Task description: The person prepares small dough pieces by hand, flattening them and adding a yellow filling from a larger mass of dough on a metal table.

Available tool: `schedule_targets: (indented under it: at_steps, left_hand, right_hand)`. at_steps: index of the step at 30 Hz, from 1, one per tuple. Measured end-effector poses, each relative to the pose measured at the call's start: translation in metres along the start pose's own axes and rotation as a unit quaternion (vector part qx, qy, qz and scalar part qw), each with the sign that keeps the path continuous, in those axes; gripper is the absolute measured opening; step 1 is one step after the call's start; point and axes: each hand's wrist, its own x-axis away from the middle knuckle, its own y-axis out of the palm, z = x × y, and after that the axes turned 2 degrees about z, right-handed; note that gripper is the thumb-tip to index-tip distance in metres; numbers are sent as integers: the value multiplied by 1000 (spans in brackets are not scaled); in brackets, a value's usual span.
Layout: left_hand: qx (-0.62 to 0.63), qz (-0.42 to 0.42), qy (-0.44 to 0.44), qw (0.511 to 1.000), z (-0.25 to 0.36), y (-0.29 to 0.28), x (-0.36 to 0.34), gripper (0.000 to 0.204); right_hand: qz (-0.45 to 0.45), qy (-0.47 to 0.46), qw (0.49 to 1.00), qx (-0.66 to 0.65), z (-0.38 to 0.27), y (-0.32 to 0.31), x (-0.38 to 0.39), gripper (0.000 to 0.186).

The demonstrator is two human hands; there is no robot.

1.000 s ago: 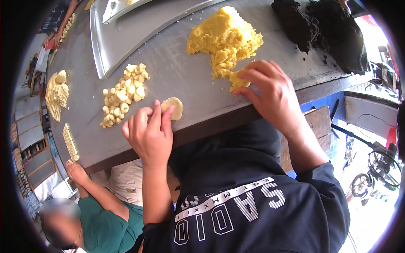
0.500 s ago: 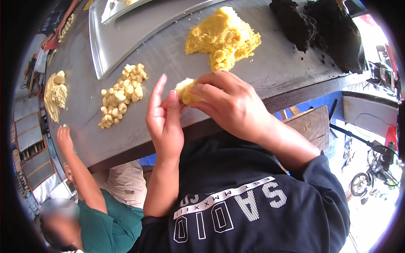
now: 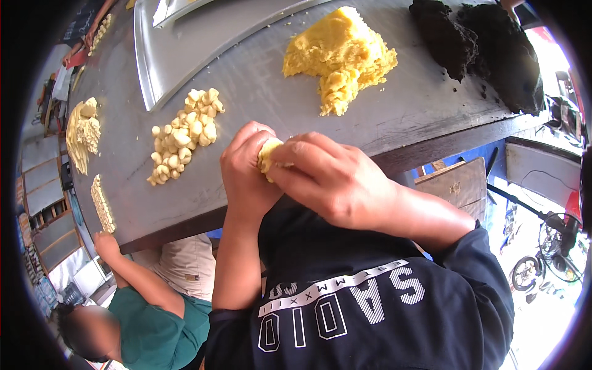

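Note:
Over the front edge of the metal table, my left hand (image 3: 246, 176) curls around a small lump of yellow dough (image 3: 268, 154), and my right hand (image 3: 330, 179) pinches it from the right. Much of that lump is hidden by my fingers. Beyond them lies a big, crumbly mound of yellow dough (image 3: 339, 46). A loose pile of several small pale dough balls (image 3: 185, 135) sits to the left, and farther left is a layered pale dough heap (image 3: 83, 132).
Metal trays (image 3: 166, 55) stand at the back, a dark mass (image 3: 499, 61) at the right. A co-worker in green (image 3: 151, 327) works at lower left beside a pale strip (image 3: 102, 203); another person's arm (image 3: 95, 34) is at upper left. A wooden board (image 3: 456, 185) is below the table.
My right hand has brought yellow dough leftward from the mound to my left hand, whose fingers have closed round it. The pale disc earlier in my left hand is no longer visible.

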Motion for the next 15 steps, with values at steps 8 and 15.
schedule_targets:
  at_steps: [8, 15]
  left_hand:
    - [130, -150, -50, 979, 9, -16, 13, 69]
    - [40, -22, 40, 998, 3, -9, 16, 65]
  right_hand:
    - [-7, 184, 975, -124, 11, -13, -21, 60]
    - [-26, 163, 983, -78, 7, -14, -32, 44]
